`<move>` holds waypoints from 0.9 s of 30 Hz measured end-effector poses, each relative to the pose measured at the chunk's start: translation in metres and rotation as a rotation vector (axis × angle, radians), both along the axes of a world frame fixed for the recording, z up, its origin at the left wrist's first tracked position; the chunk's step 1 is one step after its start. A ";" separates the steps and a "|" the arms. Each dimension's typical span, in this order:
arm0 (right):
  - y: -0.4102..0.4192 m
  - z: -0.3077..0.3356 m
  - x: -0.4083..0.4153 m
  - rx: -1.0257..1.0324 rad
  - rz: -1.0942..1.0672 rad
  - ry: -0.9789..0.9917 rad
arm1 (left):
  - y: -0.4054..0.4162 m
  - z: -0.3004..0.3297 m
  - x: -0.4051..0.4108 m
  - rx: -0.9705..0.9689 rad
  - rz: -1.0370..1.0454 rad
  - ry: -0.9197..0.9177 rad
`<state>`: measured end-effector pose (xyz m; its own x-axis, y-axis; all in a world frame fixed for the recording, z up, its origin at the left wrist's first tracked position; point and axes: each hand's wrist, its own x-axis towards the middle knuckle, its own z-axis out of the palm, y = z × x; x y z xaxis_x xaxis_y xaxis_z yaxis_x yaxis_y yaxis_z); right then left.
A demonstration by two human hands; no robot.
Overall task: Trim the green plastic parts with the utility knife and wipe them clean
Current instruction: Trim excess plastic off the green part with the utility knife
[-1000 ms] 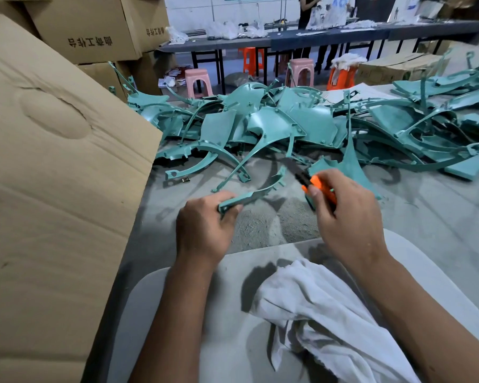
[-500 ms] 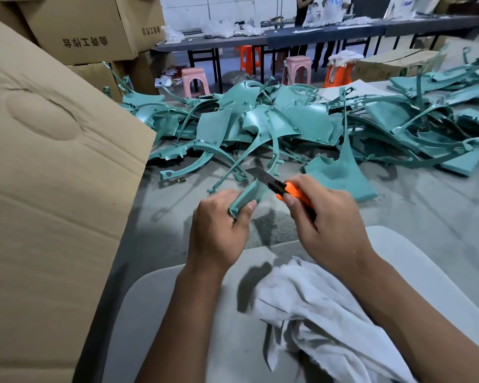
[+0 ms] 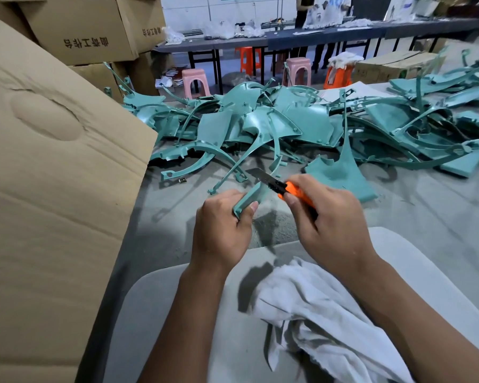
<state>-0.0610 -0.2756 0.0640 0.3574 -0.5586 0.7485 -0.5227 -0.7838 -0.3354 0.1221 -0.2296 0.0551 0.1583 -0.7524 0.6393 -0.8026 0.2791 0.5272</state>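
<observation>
At the centre of the frame we see the green part (image 3: 250, 196), a curved strip. Its long axis runs from the left hand (image 3: 221, 230) up and to the right, toward the pile of parts (image 3: 288, 125) on the bench (image 3: 426, 217). The left hand grips its lower end. The right hand (image 3: 332, 228) closes around the orange utility knife (image 3: 285, 189), and the blade points up-left, touching or just beside the strip's upper edge. Below them lies the white cloth (image 3: 315, 313), nearer to the right arm.
</observation>
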 end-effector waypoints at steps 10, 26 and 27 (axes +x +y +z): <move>-0.018 0.001 -0.026 0.028 -0.053 -0.082 | 0.000 0.001 -0.005 0.053 0.069 -0.089; -0.023 -0.003 -0.019 0.084 -0.221 -0.064 | 0.001 0.001 -0.003 0.058 0.050 -0.052; -0.025 -0.003 -0.022 0.107 -0.256 -0.089 | 0.000 0.001 -0.003 0.056 0.050 -0.064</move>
<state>-0.0834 -0.3003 0.0613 0.1305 -0.7000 0.7021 -0.6639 -0.5877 -0.4625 0.1192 -0.2291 0.0559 0.1563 -0.7796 0.6065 -0.8474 0.2095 0.4878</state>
